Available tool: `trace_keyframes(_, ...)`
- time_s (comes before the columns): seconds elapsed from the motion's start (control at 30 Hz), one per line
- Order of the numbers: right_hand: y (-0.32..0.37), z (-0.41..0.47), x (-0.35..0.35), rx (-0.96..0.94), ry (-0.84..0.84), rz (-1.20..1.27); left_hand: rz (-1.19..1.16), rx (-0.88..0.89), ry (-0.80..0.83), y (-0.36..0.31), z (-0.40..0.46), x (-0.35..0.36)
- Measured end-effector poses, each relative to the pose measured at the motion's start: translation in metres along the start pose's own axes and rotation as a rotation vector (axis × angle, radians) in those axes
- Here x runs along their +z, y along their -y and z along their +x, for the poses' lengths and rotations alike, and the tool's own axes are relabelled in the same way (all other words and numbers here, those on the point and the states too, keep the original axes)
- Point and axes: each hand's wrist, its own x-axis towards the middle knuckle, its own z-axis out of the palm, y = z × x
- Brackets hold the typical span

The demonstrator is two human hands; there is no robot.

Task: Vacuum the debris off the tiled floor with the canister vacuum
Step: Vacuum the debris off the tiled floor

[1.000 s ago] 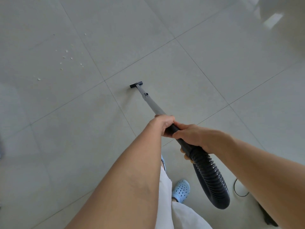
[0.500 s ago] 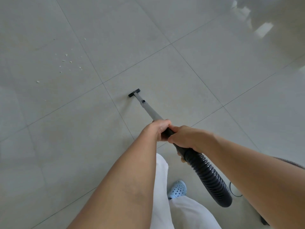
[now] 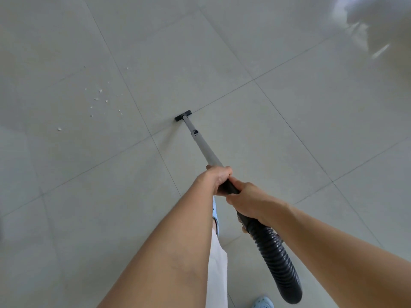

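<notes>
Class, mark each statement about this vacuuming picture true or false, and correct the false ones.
1. Both hands grip the vacuum: the left hand on the grey metal wand, the right hand just behind it. True.
2. The black floor nozzle sits on top of the white crumbs. False: the crumbs lie apart, to its left.
3. The black ribbed hose runs back from the right hand. True.
4. The person is barefoot. False: a light blue perforated clog shows at the bottom edge.
5. The floor is carpeted. False: it is pale grey tiles.
</notes>
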Motion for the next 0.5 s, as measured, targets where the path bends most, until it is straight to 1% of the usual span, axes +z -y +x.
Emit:
trace_keyframes(0.23,0.084,0.076,-0.035,-0.116,-0.107,-0.102,-0.013,-0.020,0.022,-0.096,0.068,-0.056)
trace_keyframes(0.5,0.154,0.140,-0.070,-0.162,-0.207,-0.136,0.015,0.021,0.000,-0.184,0.119,-0.096)
